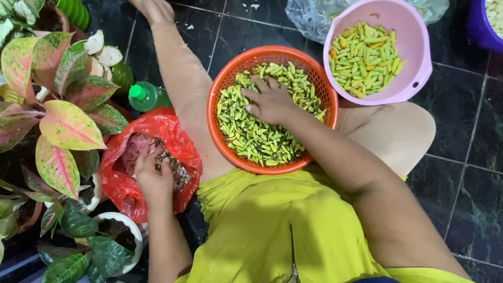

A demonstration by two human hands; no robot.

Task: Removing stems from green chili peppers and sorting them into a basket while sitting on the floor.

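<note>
An orange basket full of small green chilies rests on my lap. My right hand lies on top of the chilies with fingers spread and curled into the pile. My left hand reaches into a red plastic bag on the floor at my left, fingers down among brownish scraps inside. Whether either hand holds anything is hidden. A pink basket of green and a few orange chilies sits by my right knee.
Potted plants with pink and green leaves crowd the left edge. A green bottle lies behind the red bag. A clear plastic bag and a purple bowl stand at the far right on the dark tiled floor.
</note>
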